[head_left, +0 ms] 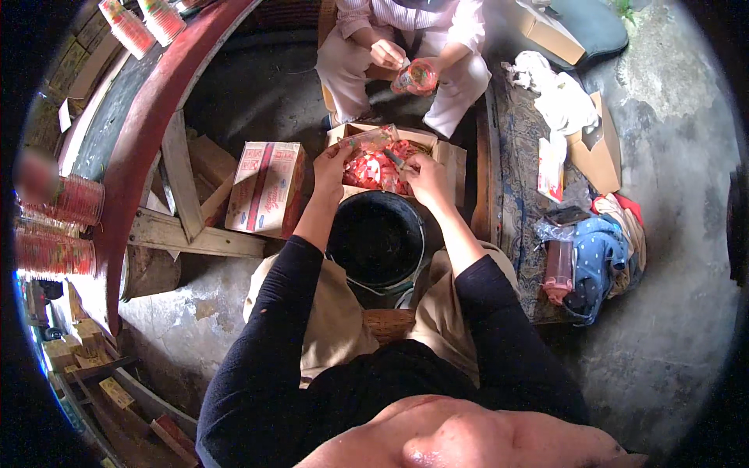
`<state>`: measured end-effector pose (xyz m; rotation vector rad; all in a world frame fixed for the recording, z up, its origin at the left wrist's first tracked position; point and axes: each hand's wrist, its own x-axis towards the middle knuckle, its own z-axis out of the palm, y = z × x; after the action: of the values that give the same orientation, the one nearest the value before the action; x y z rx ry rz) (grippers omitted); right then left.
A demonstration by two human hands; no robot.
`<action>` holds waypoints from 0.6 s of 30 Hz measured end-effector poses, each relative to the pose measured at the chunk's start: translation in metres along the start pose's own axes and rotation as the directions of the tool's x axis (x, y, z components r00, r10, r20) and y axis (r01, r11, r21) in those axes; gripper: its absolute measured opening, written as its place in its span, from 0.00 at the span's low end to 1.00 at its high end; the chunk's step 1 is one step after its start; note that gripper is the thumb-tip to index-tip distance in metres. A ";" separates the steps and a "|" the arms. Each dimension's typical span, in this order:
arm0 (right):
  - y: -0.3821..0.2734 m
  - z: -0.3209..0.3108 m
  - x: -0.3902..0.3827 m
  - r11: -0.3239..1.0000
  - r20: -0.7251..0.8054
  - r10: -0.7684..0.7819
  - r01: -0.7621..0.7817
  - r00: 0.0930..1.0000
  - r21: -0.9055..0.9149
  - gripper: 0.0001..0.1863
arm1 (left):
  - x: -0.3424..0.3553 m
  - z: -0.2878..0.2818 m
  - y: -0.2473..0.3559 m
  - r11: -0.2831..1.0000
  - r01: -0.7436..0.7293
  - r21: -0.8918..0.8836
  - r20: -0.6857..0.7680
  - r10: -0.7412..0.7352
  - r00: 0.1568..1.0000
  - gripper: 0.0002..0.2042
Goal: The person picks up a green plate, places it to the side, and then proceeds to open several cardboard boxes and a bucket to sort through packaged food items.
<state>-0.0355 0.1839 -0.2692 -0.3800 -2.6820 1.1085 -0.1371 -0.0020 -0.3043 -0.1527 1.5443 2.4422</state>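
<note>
My left hand (331,167) is closed on a clear printed plastic cup (370,140) lying on its side over an open cardboard box (448,155). In my right hand (427,179) is a small, thin dark tool (395,158), its tip close to the cup; it looks like a cutter, but its exact kind is too small to tell. Red and white scraps (373,173) fill the box under my hands. Between my knees stands a black bucket (374,242) with a wire handle.
Opposite sits a person whose hands hold a red printed cup (417,76). Stacked cups (58,248) stand on the red-edged table (148,117) at left. A closed carton (265,187) is left of the box. Clothes (601,265) and a pink bottle (558,271) lie on the patterned bench at right.
</note>
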 end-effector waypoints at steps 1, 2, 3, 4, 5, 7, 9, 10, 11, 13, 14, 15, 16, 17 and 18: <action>0.003 0.000 0.000 0.999 0.008 0.018 -0.017 1.000 -0.037 0.10 | 0.000 0.002 0.000 1.000 0.017 -0.005 0.017 -0.017 1.000 0.09; 0.005 0.000 0.001 0.997 0.016 0.035 -0.034 0.999 -0.075 0.10 | 0.000 0.003 -0.001 0.999 0.034 -0.009 0.034 -0.034 0.999 0.09; 0.005 0.000 0.001 0.993 0.024 0.053 -0.050 0.998 -0.109 0.10 | 0.000 0.003 0.000 0.999 0.050 -0.010 0.048 -0.049 0.998 0.09; 0.006 -0.001 0.002 0.989 0.048 0.071 -0.064 0.996 -0.137 0.10 | 0.000 0.003 0.001 0.998 0.055 -0.010 0.057 -0.054 0.997 0.09; 0.007 -0.004 0.002 0.983 0.072 0.091 -0.078 0.993 -0.165 0.10 | -0.001 0.003 0.001 0.998 0.060 -0.009 0.067 -0.059 0.996 0.09; 0.011 -0.011 0.001 0.968 0.118 0.134 -0.105 0.984 -0.227 0.10 | -0.005 0.005 0.003 0.997 0.074 -0.003 0.093 -0.073 0.993 0.09; 0.016 -0.018 -0.001 0.949 0.163 0.178 -0.125 0.970 -0.289 0.11 | -0.011 0.003 0.003 0.996 0.087 0.013 0.124 -0.088 0.988 0.09; 0.016 -0.024 0.001 0.910 0.209 0.228 -0.132 0.951 -0.393 0.11 | -0.015 0.001 0.001 0.992 0.124 0.017 0.142 -0.126 0.982 0.10; 0.020 -0.027 0.002 0.889 0.185 0.253 -0.153 0.950 -0.432 0.11 | -0.018 -0.001 0.000 0.987 0.162 0.022 0.160 -0.163 0.973 0.10; 0.026 -0.035 0.004 0.840 0.130 0.303 -0.200 0.944 -0.505 0.11 | -0.027 -0.001 -0.004 0.977 0.209 0.037 0.215 -0.213 0.953 0.11; 0.029 -0.040 0.008 0.807 0.109 0.368 -0.259 0.923 -0.530 0.12 | -0.032 -0.001 -0.007 0.975 0.219 0.045 0.249 -0.223 0.943 0.11; 0.029 -0.045 0.009 0.812 0.117 0.339 -0.227 0.934 -0.537 0.11 | -0.038 -0.001 -0.006 0.972 0.227 0.054 0.280 -0.233 0.931 0.12; 0.029 -0.050 0.008 0.848 0.091 0.290 -0.212 0.953 -0.485 0.10 | -0.043 0.001 -0.001 0.963 0.248 0.108 0.307 -0.270 0.913 0.12; 0.029 -0.053 0.006 0.881 0.061 0.243 -0.194 0.968 -0.432 0.09 | -0.046 0.001 -0.001 0.960 0.236 0.153 0.311 -0.273 0.910 0.12; 0.028 -0.054 0.006 0.900 0.043 0.202 -0.168 0.978 -0.401 0.09 | -0.047 0.000 0.000 0.955 0.220 0.196 0.319 -0.275 0.907 0.12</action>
<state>-0.0209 0.2402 -0.2514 -0.6838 -2.9937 0.6221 -0.0915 -0.0091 -0.2933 0.0974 1.4502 2.0134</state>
